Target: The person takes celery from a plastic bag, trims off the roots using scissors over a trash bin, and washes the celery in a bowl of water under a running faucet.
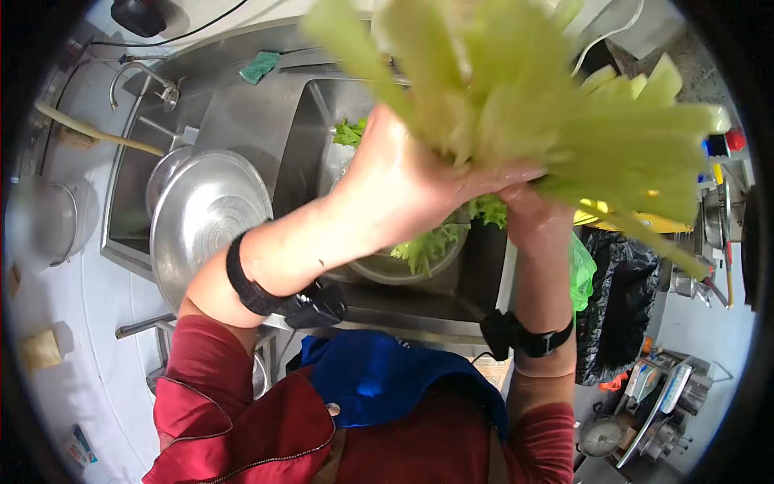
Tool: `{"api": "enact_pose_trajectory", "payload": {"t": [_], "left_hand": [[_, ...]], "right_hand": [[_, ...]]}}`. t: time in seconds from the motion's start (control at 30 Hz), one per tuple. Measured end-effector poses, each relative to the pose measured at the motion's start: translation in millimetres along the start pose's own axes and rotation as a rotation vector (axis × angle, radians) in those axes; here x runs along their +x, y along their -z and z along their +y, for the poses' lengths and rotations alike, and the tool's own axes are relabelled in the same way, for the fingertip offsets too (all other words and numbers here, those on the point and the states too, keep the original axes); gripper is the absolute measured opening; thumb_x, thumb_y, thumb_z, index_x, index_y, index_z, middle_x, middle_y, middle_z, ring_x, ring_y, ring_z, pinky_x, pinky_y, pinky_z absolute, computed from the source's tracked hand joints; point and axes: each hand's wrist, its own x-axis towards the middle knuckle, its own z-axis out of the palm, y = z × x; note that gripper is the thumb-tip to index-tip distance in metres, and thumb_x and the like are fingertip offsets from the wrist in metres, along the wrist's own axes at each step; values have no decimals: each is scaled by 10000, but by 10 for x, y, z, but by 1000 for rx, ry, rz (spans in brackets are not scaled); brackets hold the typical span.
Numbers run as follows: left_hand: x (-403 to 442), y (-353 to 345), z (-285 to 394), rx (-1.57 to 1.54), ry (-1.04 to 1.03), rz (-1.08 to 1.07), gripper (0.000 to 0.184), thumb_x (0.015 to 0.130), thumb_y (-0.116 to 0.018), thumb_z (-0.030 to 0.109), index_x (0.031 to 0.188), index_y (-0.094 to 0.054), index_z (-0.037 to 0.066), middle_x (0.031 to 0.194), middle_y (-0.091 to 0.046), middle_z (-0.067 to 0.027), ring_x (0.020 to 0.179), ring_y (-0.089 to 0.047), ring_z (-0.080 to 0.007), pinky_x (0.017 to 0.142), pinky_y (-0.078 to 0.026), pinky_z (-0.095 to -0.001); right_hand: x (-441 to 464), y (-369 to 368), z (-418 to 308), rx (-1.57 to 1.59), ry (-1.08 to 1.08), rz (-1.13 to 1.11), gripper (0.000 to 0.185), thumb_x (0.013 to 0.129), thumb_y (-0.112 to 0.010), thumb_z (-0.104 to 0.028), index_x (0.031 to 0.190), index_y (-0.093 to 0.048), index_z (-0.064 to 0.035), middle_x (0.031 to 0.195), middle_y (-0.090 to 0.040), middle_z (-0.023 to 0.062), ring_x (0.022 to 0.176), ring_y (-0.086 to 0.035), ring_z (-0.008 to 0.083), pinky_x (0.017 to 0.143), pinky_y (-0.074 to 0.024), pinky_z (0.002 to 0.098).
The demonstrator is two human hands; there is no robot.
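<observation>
Red slvs [201, 363], 2 blk armbands [310, 307], blue cloth [379, 375].

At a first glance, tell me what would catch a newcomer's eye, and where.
Probably the blurred bunch of pale green stalks filling the top centre and right, with the left hand and right hand at its base. Next might come the large shiny metal basin at left and the bright blue cloth at bottom centre.

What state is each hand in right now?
Left hand: closed, holding a bunch of long, pale-green vegetable stalks.
Right hand: at the same bunch, fingers hidden; open or closed cannot be told.
</observation>
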Motion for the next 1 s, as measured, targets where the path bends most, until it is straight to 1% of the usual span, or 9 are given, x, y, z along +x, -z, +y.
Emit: {"api": "enact_pose_trajectory", "payload": {"t": [0.07,0.2,0.3,0.4,0.5,0.57,0.63,0.73,1.0], "left_hand": [[-197,-157,-366,-561,177,103,342,771,-638,64,1081,-506,7,1048,-557,-82,991,-518,-176,820,-438,-321],[-756,-442,-1454,-656,360,162,441,800,-588,82,1204,-417,36,1246,-425,-97,1164,-392,-210,965,-338,-356],[-1464,-664,-2618,-769,523,255,415,814,-578,88,1193,-423,20,1205,-469,-85,1086,-470,-188,908,-412,-333],[-1555,-753,-3027,-335,777,163,414,801,-604,53,1185,-455,21,1136,-531,-64,1057,-492,-170,891,-402,-309],[-1794,-871,-3422,-340,979,165,436,790,-609,28,1193,-444,23,1144,-526,-65,1062,-491,-177,896,-405,-308],[-1923,-893,-3725,-359,1091,164,441,783,-610,10,1191,-443,25,1146,-525,-66,1062,-493,-184,897,-408,-306],[-2056,-894,-3873,-671,1139,366,466,762,-622,-19,1188,-438,18,1154,-522,-75,1060,-497,-197,898,-415,-317],[-1750,-838,-3597,-374,958,317,469,747,-640,-23,1172,-442,5,1147,-528,-89,1034,-515,-199,887,-427,-323],[-656,-558,-1612,-304,626,316,451,729,-693,54,1113,-463,-4,1023,-574,-75,948,-544,-159,816,-449,-295]], "right_hand": [[-151,-125,254,-330,202,-32,345,751,-672,-151,1030,-560,19,975,-601,103,885,-571,197,774,-467,328],[-817,-839,1183,1289,-531,-110,436,853,-491,-377,1065,-498,3,1088,-538,134,946,-544,217,840,-456,342],[-1737,-1251,1916,1377,-1114,69,377,863,-484,-304,1079,-495,4,1051,-553,132,916,-559,223,857,-444,344],[-2438,-1667,2428,949,-793,22,366,861,-493,-296,1064,-513,8,1029,-563,126,891,-567,229,790,-468,342],[-2857,-1900,2789,669,-1186,-48,297,873,-477,-232,1030,-543,12,1026,-565,125,891,-564,225,737,-467,354],[-3034,-2033,2927,1151,-1698,377,248,874,-468,-186,997,-568,5,1022,-563,108,882,-557,215,723,-455,352],[-3135,-2063,2863,642,-1176,6,221,864,-473,-141,999,-577,0,1022,-566,99,874,-559,207,717,-452,339],[-2564,-1778,2660,90,-1108,-456,220,812,-566,-129,990,-592,-3,1000,-590,86,861,-573,197,721,-451,321],[-952,-720,1145,586,-832,-29,342,671,-644,8,1007,-578,5,961,-613,71,877,-570,159,754,-451,295]]}}
